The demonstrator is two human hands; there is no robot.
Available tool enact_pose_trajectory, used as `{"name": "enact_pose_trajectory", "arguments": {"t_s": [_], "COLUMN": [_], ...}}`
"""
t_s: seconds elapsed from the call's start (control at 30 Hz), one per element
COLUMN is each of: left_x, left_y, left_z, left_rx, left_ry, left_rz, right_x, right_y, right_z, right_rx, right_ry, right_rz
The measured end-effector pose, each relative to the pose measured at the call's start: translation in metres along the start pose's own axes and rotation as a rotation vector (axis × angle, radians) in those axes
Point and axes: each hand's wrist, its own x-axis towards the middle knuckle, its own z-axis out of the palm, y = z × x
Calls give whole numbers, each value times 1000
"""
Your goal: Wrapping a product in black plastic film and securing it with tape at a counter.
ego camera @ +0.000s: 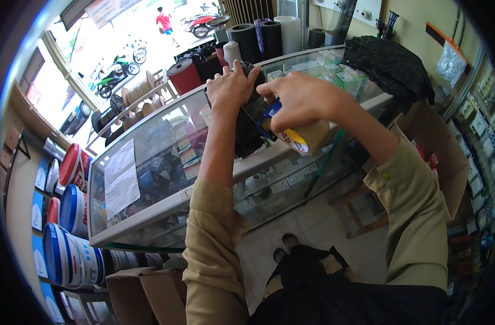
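Observation:
My left hand [233,83] presses with spread fingers on the far end of a black plastic-wrapped bundle [247,130] on the glass display counter [166,174]. Just right of it, my right hand [304,101] grips a tape dispenser [270,118] with a blue frame, loaded with a wide roll of packing tape [308,138]. The dispenser's blue end is against or very near the bundle's right side; whether they touch is unclear. A thin strip or edge shows between the dispenser and the bundle. The bundle's far end is partly hidden under my left hand.
A crumpled black sheet [387,65] covers the counter's right end. A white paper [121,178] lies on its left part. Upright rolls [243,40] stand beyond. An open cardboard box [438,158] is at right, another [146,292] at lower left, near paint buckets [72,256]. A person [164,22] is outside.

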Motion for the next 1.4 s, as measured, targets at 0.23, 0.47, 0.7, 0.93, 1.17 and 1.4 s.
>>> {"name": "enact_pose_trajectory", "arguments": {"t_s": [0.23, 0.47, 0.7, 0.93, 1.17, 1.4], "left_x": [-1, -7, -5, -7, -8, -3], "left_y": [-16, -14, -18, -20, -14, -15], "left_z": [-3, -8, -11, -15, -20, -15], "left_rx": [-18, -53, -89, -90, -71, -66], "left_ry": [-73, -93, -100, -184, -210, -194], "left_rz": [39, 77, 62, 51, 54, 53], "right_x": [1, -26, 30, 49, 32, 41], "right_y": [38, 141, 230, 221, 81, 70], "right_z": [70, 21, 109, 141, 98, 129], "right_rx": [206, 1178, 1715, 314, 691, 983], "right_ry": [-661, -50, 205, 573, 498, 127], "right_rz": [-149, 268, 610, 771, -109, -137]}}
